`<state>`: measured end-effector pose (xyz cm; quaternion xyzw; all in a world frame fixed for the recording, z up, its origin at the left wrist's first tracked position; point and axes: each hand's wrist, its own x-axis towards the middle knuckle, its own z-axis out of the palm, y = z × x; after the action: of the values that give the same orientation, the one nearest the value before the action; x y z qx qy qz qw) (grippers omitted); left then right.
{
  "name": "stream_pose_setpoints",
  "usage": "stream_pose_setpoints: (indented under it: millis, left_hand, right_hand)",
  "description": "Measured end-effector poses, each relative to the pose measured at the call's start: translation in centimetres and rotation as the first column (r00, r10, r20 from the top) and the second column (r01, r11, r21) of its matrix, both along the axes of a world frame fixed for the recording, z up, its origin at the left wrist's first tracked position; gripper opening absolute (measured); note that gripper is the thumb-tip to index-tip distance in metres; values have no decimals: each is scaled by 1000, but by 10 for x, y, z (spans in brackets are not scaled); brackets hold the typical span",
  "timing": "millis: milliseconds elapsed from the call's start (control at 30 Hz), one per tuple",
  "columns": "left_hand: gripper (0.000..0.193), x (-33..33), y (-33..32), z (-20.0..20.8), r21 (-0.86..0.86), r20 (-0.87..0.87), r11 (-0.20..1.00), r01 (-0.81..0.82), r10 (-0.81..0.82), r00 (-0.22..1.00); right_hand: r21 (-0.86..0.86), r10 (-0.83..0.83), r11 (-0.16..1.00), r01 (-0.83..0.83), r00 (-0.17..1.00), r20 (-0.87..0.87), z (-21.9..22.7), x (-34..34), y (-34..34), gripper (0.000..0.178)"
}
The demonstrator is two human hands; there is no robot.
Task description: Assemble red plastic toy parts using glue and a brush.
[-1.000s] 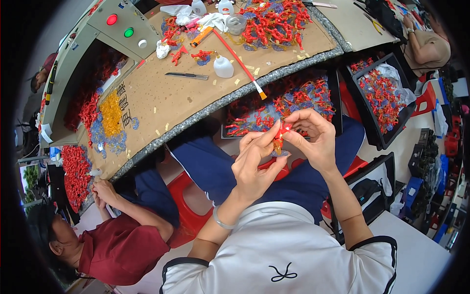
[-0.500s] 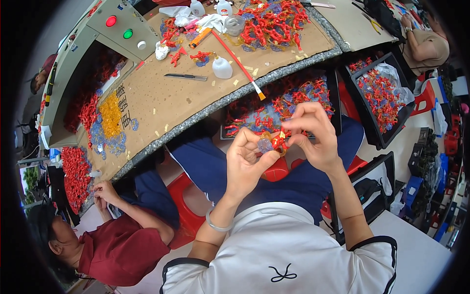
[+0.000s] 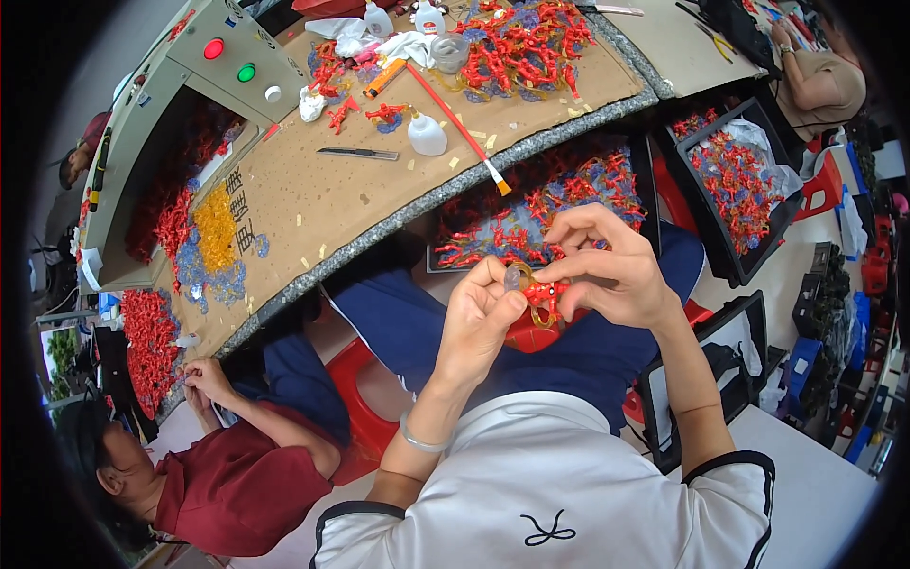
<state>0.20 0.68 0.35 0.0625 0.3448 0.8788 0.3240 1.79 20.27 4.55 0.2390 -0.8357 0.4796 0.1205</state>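
Observation:
Over my lap, a small red plastic figure point(image 3: 543, 293) with translucent yellow parts and a clear bluish disc is held between my two hands. My left hand point(image 3: 477, 321) pinches it at the disc end with thumb and fingers. From the other side, the thumb and forefinger of my right hand point(image 3: 616, 277) close on the red part, its other fingers bent above. Fingertips cover some of the figure. Just beyond the hands, under the table edge, a tray point(image 3: 445, 268) holds many similar red and bluish pieces.
On the worktable point(image 3: 313, 213) lie a paintbrush point(image 3: 460, 128), a knife point(image 3: 357, 153), a white bottle point(image 3: 427, 136) and a heap of red figures point(image 3: 521, 52). A grey machine point(image 3: 190, 57) stands left. A co-worker in dark red point(image 3: 237, 493) sits at left. A black crate point(image 3: 735, 270) is at right.
The figure has turned in my fingers, so the disc now shows more edge-on and a yellow loop hangs below. My right hand has shifted slightly closer, its fingers closing on the figure.

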Motion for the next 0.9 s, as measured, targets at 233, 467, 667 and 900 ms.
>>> stream_pose_setpoints:
  millis: [233, 467, 667, 900]
  left_hand:
    - [24, -4, 1, 6, -87, -73, 995, -58, 52, 996]
    - [31, -2, 16, 9, -262, -477, 931, -254, 103, 873]
    - [33, 1, 17, 5, -382, -693, 826, -414, 41, 720]
    - [41, 1, 10, -4, -354, -593, 861, -365, 95, 800]
  right_hand:
    - [-128, -117, 984, 123, 992, 56, -1, 9, -1, 35]
    - [-621, -26, 700, 353, 881, 472, -15, 11, -4, 20]
    - [-464, -192, 788, 404, 878, 438, -26, 13, -16, 15]
    - [-235, -307, 901, 364, 920, 245, -15, 1, -12, 8]
